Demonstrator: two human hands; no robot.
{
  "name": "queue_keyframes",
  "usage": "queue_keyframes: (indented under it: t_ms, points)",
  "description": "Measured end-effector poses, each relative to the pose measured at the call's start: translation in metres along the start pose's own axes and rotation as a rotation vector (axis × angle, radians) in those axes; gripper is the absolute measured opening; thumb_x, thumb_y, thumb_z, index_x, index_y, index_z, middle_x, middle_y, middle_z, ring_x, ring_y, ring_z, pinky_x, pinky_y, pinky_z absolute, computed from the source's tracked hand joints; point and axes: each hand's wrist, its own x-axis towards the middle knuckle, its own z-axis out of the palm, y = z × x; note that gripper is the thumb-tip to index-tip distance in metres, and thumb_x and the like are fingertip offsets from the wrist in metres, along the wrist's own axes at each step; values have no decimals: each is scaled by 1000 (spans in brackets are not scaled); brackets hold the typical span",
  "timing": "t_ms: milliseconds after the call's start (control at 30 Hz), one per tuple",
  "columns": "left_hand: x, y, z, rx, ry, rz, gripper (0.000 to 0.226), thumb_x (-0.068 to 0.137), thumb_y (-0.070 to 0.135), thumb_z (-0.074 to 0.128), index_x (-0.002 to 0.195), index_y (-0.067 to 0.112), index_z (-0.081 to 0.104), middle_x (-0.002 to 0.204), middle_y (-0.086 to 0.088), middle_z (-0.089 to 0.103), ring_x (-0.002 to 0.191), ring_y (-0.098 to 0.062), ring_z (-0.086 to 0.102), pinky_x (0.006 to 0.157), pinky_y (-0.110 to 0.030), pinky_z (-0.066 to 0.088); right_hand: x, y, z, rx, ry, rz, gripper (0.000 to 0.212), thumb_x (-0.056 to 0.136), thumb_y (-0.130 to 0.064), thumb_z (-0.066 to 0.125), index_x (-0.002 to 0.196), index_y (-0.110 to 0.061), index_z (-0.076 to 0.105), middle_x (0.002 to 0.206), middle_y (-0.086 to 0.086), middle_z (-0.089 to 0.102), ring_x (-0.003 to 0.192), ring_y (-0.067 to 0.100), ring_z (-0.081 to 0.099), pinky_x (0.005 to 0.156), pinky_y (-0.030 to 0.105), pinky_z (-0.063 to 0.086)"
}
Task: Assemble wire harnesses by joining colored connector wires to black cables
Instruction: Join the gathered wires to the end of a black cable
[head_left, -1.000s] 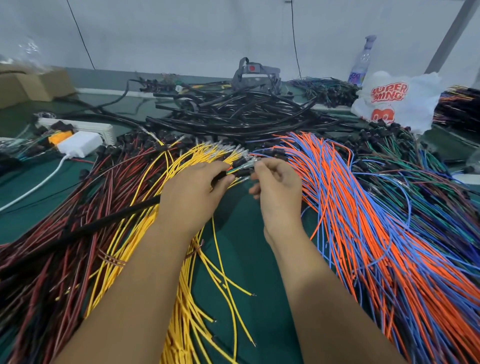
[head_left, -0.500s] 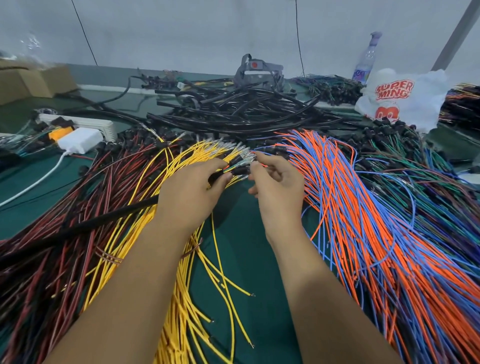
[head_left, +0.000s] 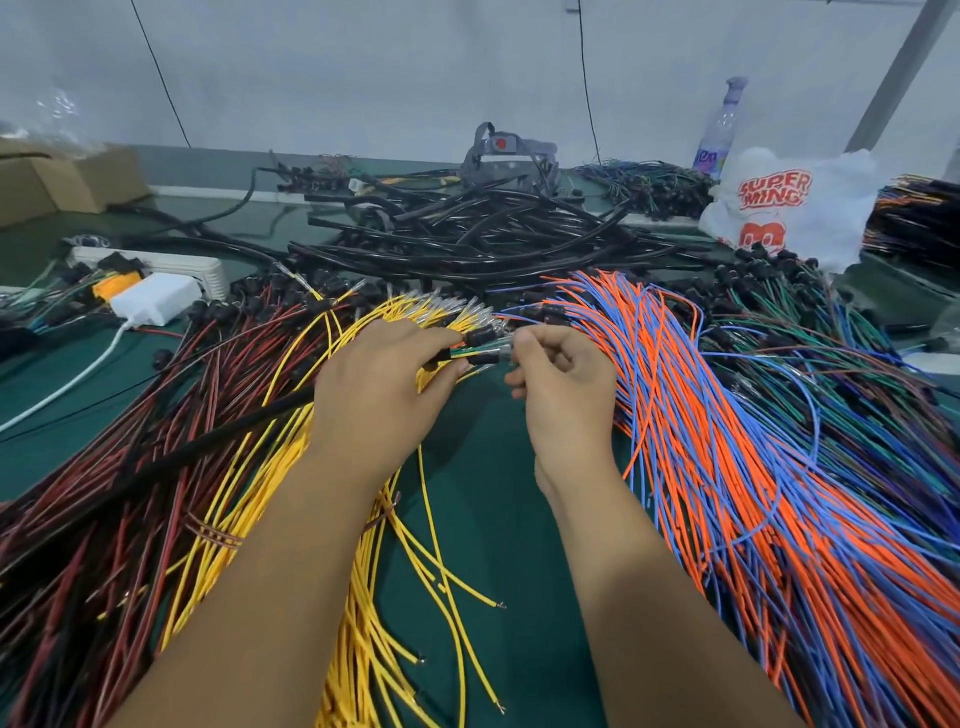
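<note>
both my hands meet mid-bench: left hand (head_left: 384, 395) grips the black cable (head_left: 208, 447), right hand (head_left: 566, 384) pinches its connector ends (head_left: 491, 348).

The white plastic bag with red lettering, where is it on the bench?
The white plastic bag with red lettering sits at the far right of the head view, just right of the clear plastic bottle and beyond the orange and blue wires.
</note>
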Motion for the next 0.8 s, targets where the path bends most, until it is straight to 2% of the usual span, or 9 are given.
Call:
queue_keyframes:
  t_ms: [167,333,467,600,700,800]
  points:
    - [1,4,-1,-14,1,19,26,88,39,58,105,25,71,87,7,67,87,-21,60,64,-25,38,4,2,4,38,39,40,15,92,-12,61,78,-14,63,65,-1,60,50,4,52,54,18,44]
    - [-1,1,-1,-28,-28,-22,20,88,34,67,104,24,70,88,4,68,86,-24,60,63,-32,45,3,2,1,-12,-33,-25,17,94,-9,59,79,-16,62,61,-6,59,50,-1,53,55,14,46]
    - [-1,2,-1,-52,-51,-85,20,88,35,66,105,26,70,93,6,69,91,-22,61,67,-34,48,3,2,-1,-77,-57,-66,18,93,-11,60,77,-20,62,61,-9,59,51,-1,52,55,13,44]
    - [-1,2,3,-317,-76,-310,22,89,43,61,106,33,71,100,19,67,97,-11,60,75,-30,44,0,5,-1,-84,-46,-115,18,94,-10,58,79,-20,59,66,-7,58,51,-2,51,56,11,42]
    - [0,3,2,-474,-130,-377,26,86,48,55,103,36,72,94,17,70,96,-13,63,85,-40,50,-1,6,0,-74,-28,-127,18,95,-11,57,80,-20,59,68,-6,59,52,0,51,57,12,43]
    - [1,5,2,-495,-132,-396,17,91,42,58,99,37,72,85,19,69,91,-13,64,84,-44,51,0,4,2,-31,-2,-131,17,93,-11,61,78,-20,62,66,-7,61,52,2,53,56,14,44]
